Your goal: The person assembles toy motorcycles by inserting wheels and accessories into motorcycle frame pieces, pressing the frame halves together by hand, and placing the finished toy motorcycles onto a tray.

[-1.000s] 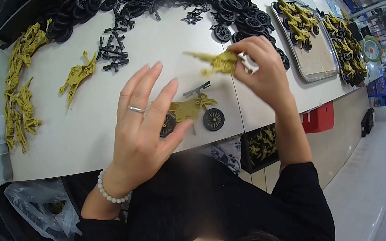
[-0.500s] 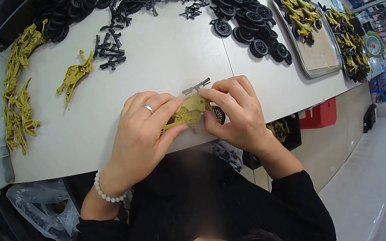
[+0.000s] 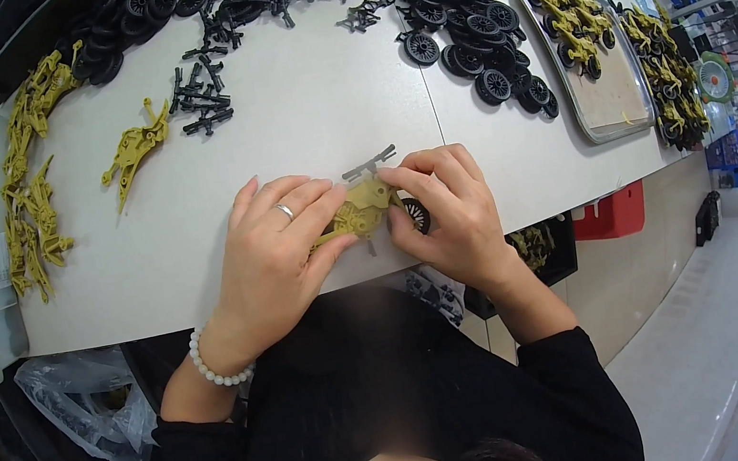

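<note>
Over the near edge of the worktable, both hands grip a yellow toy motorcycle frame (image 3: 364,208). My left hand (image 3: 268,251), with a ring and a white bead bracelet, pinches its left end between thumb and fingers. At the right end, the thumb and fingers of my right hand (image 3: 450,216) close on it. A black spoked wheel (image 3: 418,214) shows beside the right thumb, partly covered. A dark grey handlebar piece (image 3: 370,164) sticks out at the top, near the right fingertips. Another yellow frame (image 3: 135,152) lies alone farther left.
Small black handlebar pieces (image 3: 201,98) lie behind the hands, with a heap of black wheels (image 3: 493,85) at back right. Yellow frames (image 3: 27,236) are piled left beside a white bin (image 3: 8,317). A metal tray (image 3: 610,134) at right holds wheeled yellow assemblies.
Both hands keep their grip on the yellow frame, almost in place. The handlebar piece sits slightly farther left and higher in the picture; the whole view has shifted a little.
</note>
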Motion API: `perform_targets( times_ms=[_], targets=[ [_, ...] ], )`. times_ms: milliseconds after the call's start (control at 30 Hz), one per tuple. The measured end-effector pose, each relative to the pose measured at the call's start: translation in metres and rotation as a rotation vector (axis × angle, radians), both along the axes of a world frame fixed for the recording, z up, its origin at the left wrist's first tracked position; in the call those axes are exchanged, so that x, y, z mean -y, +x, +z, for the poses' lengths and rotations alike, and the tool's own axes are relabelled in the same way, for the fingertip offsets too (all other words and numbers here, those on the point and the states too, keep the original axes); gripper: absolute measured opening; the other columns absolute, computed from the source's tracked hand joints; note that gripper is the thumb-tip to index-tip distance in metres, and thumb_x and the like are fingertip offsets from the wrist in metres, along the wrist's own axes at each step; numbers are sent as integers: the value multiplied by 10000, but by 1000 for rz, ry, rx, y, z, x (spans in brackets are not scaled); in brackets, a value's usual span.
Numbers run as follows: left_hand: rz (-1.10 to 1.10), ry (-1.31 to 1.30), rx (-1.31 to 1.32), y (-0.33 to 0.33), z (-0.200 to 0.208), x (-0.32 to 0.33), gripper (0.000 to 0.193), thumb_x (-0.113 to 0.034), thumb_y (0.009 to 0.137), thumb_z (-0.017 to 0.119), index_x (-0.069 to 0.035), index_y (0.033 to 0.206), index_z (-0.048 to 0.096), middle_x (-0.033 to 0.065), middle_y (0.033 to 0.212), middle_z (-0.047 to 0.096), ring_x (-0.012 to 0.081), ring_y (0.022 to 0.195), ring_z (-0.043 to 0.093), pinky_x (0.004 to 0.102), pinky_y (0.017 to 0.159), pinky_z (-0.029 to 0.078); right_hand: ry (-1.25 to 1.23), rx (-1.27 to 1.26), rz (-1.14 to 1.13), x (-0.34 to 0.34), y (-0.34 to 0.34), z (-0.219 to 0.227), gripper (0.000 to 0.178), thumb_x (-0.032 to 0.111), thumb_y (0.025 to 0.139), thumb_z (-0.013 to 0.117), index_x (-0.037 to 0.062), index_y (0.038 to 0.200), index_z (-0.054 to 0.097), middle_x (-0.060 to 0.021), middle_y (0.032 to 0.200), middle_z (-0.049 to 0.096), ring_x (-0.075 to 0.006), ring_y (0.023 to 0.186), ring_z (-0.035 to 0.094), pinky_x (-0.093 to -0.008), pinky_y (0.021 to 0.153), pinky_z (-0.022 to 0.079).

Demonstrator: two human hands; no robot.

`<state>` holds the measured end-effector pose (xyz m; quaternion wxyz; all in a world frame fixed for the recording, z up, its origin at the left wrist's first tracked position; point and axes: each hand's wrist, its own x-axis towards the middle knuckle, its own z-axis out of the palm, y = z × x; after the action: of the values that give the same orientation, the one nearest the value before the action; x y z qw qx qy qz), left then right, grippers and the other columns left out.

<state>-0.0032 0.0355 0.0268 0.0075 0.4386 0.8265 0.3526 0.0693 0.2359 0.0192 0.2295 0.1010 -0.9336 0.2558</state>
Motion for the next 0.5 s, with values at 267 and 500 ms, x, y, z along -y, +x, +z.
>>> perform_targets(
  times_ms=[267,500],
  targets=[
    [33,7,-60,2,-5,0,376,-143,738,754,-18,1078,656,96,1075,662,284,1045,587,467,950,395,-39,43,-10,0,0,0,366,44,676,694,70,1036,631,-61,947,592,-250,863,543,-366,776,432],
    [66,19,-48,5,-6,-1,387,-132,723,758,-30,1085,665,95,1096,648,293,1063,555,458,930,416,-103,45,-13,0,0,-3,340,66,690,710,59,1020,629,-70,947,593,-262,875,545,-370,765,439]
  ],
)
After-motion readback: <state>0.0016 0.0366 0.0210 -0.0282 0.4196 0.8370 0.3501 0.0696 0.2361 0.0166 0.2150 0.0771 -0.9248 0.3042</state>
